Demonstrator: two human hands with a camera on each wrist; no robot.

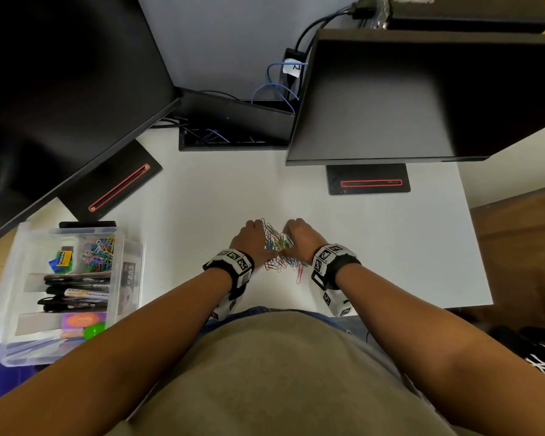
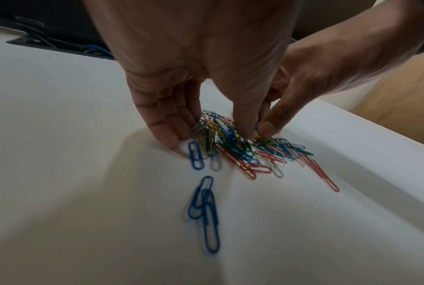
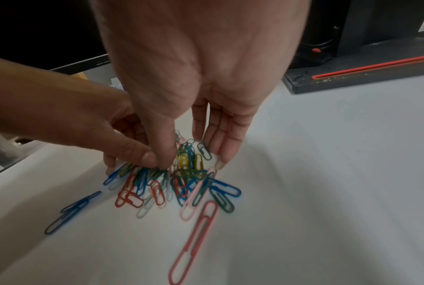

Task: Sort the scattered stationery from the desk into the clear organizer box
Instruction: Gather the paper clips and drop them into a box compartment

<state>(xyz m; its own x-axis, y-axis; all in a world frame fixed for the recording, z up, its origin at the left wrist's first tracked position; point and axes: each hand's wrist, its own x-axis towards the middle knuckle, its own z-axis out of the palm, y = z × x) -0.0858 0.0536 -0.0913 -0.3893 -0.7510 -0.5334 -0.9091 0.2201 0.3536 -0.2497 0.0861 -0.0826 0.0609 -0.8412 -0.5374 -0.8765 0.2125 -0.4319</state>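
Note:
A pile of coloured paper clips lies on the white desk. My left hand cups its left side, fingertips on the desk and thumb pressed into the clips. My right hand cups the right side the same way, and the two thumbs meet over the pile. A few clips lie loose nearer me: blue ones and a long red one. The clear organizer box sits at the left and holds clips, markers and sticky notes.
Two dark monitors overhang the back of the desk on black stands. A cable tray sits between them. The desk's right edge drops to a wooden floor.

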